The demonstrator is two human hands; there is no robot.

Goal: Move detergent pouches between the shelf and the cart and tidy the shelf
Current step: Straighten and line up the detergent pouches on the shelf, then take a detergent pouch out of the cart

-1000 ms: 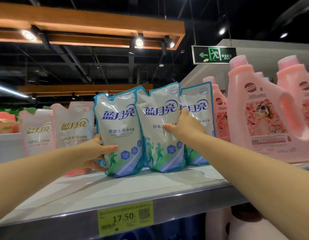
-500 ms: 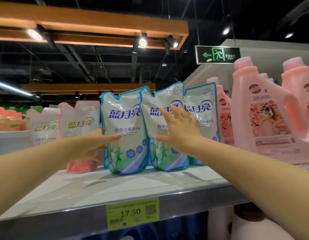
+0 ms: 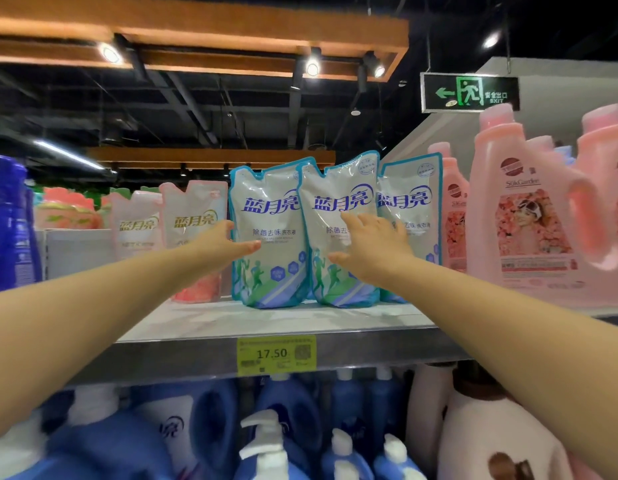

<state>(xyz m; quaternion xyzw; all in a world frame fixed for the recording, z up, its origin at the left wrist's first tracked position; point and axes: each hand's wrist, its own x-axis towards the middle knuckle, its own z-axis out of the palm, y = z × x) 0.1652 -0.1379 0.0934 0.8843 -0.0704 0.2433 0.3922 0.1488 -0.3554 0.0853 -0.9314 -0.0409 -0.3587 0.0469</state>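
Observation:
Three blue-edged white detergent pouches stand upright in a row on the grey shelf (image 3: 300,323): the left pouch (image 3: 269,216), the middle pouch (image 3: 330,188) and the right pouch (image 3: 413,192), partly behind the middle one. My left hand (image 3: 221,245) reaches to the left pouch's left edge, thumb on its front, fingers relaxed. My right hand (image 3: 373,244) lies with spread straight fingers over the front of the middle pouch, holding nothing. Whether it touches the pouch is unclear.
Two pink-trimmed pouches (image 3: 193,216) stand left of the blue ones. Large pink jugs (image 3: 522,216) fill the shelf's right side. A dark blue bottle (image 3: 6,223) is at far left. A yellow 17.50 price tag (image 3: 276,355) hangs on the shelf edge. Blue and white bottles (image 3: 283,427) crowd the shelf below.
My right hand let go of the middle pouch and opened, fingers now spread. My left hand slid up the left pouch's edge. The view dropped, showing the lower shelf.

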